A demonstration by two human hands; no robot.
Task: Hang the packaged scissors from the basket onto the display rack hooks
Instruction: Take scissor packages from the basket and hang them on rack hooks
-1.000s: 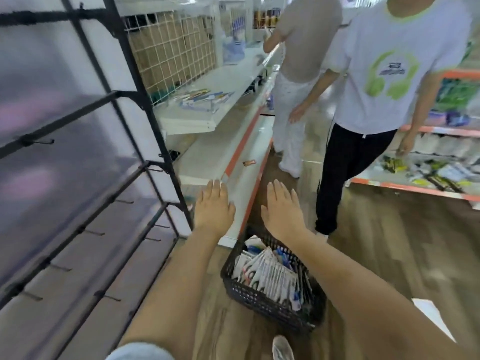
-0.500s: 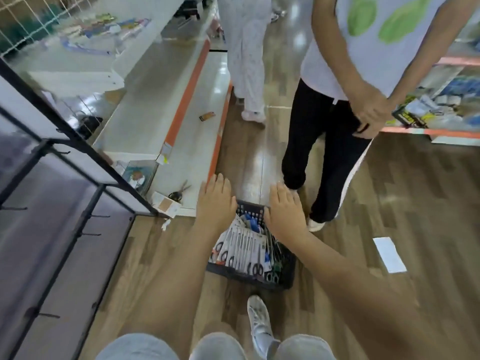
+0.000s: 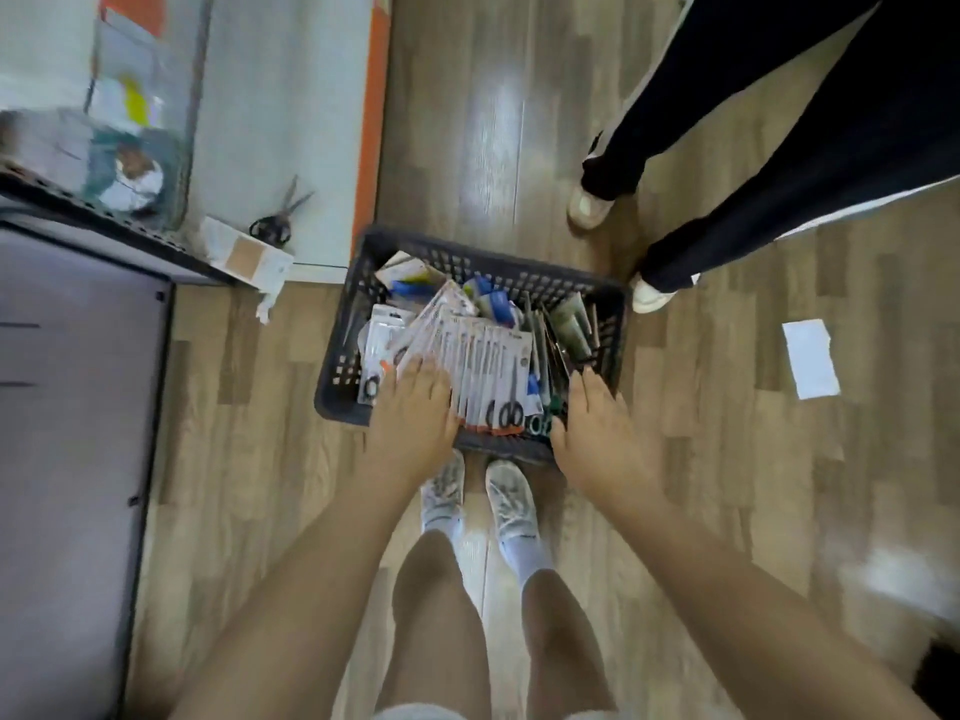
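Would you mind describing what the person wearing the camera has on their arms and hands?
Nothing covers them: the left hand and right hand are bare, with no gloves, rings, watch or bracelets visible. Both forearms are bare too, with no sleeve showing in this view. Lower down, pale shorts, white socks and light patterned sneakers are worn.

Black latticed basket (image 3: 358,283), wood-grain floor (image 3: 727,459)

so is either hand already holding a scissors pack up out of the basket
No, the left hand and right hand both lie flat with straight fingers over the packaged scissors, which sit inside the black basket.
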